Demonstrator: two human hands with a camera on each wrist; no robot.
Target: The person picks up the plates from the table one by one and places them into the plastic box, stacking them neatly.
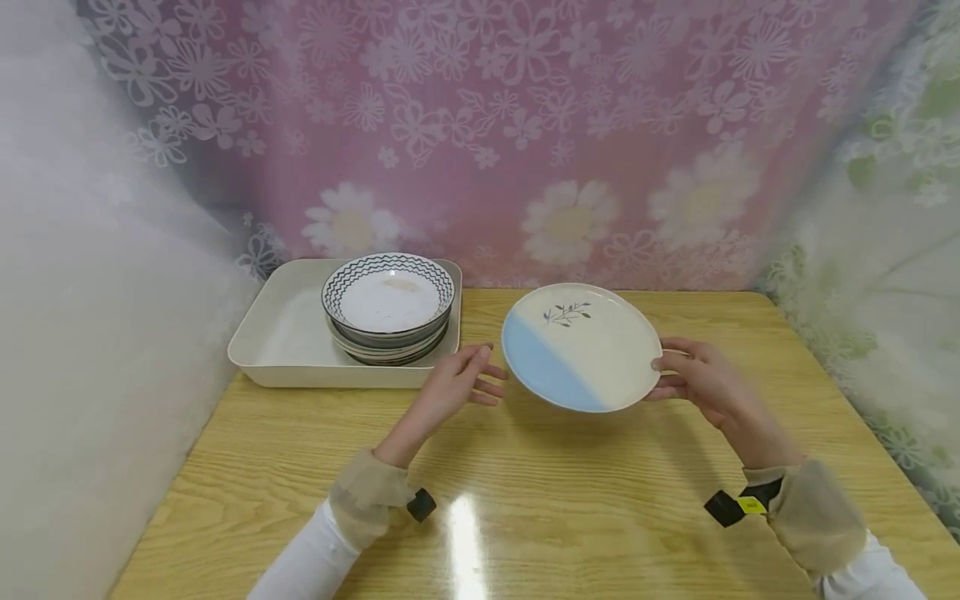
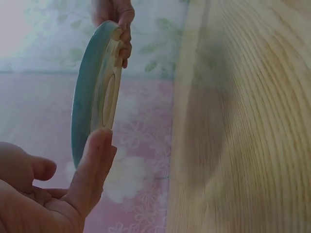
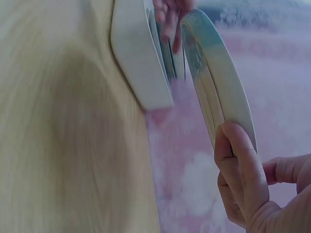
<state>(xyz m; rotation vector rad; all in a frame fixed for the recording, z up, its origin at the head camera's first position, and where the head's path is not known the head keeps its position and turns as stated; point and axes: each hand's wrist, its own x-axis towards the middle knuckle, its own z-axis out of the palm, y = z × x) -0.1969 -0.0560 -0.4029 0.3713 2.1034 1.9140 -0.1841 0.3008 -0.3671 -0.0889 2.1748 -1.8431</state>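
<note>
A round cream and blue plate (image 1: 592, 350) with a small leaf sprig is held above the table. My right hand (image 1: 697, 379) pinches its right rim, thumb on top and fingers beneath, as the right wrist view also shows. My left hand (image 1: 461, 379) is beside the plate's left edge, its fingers extended and the thumb apart; the head view shows a slight gap to the rim. In the left wrist view the plate (image 2: 90, 97) appears edge-on with its underside ring visible, just beyond the left fingers.
A white rectangular tray (image 1: 277, 333) stands at the back left of the wooden table (image 1: 585, 508). Stacked dishes stand in its right part, topped by a bowl (image 1: 390, 296) with a black zigzag rim. Floral curtains (image 1: 525, 125) hang behind and at the sides.
</note>
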